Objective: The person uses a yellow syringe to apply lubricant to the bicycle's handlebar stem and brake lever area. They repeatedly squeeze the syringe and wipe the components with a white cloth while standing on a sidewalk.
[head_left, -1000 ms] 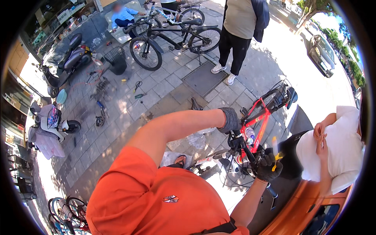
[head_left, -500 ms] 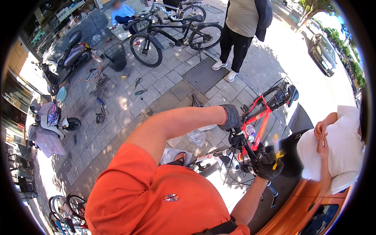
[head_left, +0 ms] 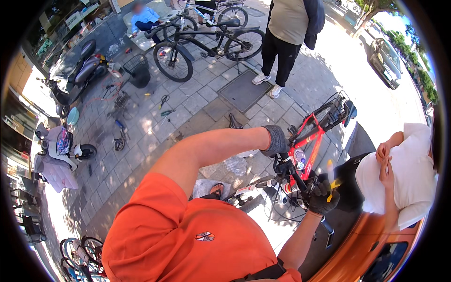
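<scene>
- Remotely, I saw little change: the red bicycle [head_left: 313, 156], apparently steadied, stood toward the paving [head_left: 273, 113]'s right edge.
- The right hand [head_left: 322, 200] gripped a yellow tool [head_left: 335, 184].
- Left hand [head_left: 274, 141]: fingers hidden, I couldn't tell.

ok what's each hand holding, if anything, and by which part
The right hand holds a yellow item by its lower part, beside the handlebar. The left hand is at the handlebar's other end; its fingers are hidden.
</scene>
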Demonstrator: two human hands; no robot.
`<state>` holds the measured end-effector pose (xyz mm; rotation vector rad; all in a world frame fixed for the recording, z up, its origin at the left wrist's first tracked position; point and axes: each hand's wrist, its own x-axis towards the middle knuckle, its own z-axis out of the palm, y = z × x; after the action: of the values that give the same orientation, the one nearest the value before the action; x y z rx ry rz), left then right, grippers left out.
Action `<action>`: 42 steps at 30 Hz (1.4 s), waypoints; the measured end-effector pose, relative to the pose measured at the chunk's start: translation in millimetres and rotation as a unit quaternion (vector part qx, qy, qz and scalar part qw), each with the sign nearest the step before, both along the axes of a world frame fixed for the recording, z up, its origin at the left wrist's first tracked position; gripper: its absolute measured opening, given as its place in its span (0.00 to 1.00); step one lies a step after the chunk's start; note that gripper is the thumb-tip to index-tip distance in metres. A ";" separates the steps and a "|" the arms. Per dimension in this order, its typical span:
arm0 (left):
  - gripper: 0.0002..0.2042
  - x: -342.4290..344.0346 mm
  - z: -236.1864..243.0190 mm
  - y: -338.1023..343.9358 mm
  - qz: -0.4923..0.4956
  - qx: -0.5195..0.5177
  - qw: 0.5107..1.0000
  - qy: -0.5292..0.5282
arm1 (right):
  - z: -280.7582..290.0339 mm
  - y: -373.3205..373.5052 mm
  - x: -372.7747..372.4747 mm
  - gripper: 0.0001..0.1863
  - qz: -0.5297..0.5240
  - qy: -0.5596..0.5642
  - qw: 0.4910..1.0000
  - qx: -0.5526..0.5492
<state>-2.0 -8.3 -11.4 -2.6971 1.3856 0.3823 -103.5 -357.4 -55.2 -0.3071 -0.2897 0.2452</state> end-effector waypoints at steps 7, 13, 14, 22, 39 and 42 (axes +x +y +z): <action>0.26 0.8 -0.2 -1.4 -0.003 0.014 1.000 -0.005 | -4.9 -3.4 -0.9 0.24 -0.015 0.012 1.000 0.001; 0.22 -0.4 3.9 -0.7 0.004 0.007 1.000 0.003 | -1.6 -0.7 -0.3 0.22 -0.009 0.016 1.000 0.015; 0.21 -1.9 7.9 -1.1 0.008 0.011 1.000 0.007 | -1.6 -1.0 -0.3 0.22 -0.011 0.018 1.000 0.016; 0.19 -4.7 13.8 -1.6 0.012 0.013 1.000 0.011 | -1.9 -0.9 -1.4 0.22 -0.014 0.018 1.000 0.010; 0.24 -4.0 13.4 -2.1 0.008 0.035 0.999 0.012 | -1.4 -0.8 -3.0 0.24 -0.019 0.007 1.000 0.008; 0.25 -1.1 4.9 -3.5 0.003 0.033 0.999 0.007 | -3.7 -3.0 -2.4 0.23 -0.012 0.011 1.000 0.019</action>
<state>-3.1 -11.9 -6.5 -2.6517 1.3447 0.4395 -106.0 -360.4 -59.0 -0.2709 -0.2673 0.2184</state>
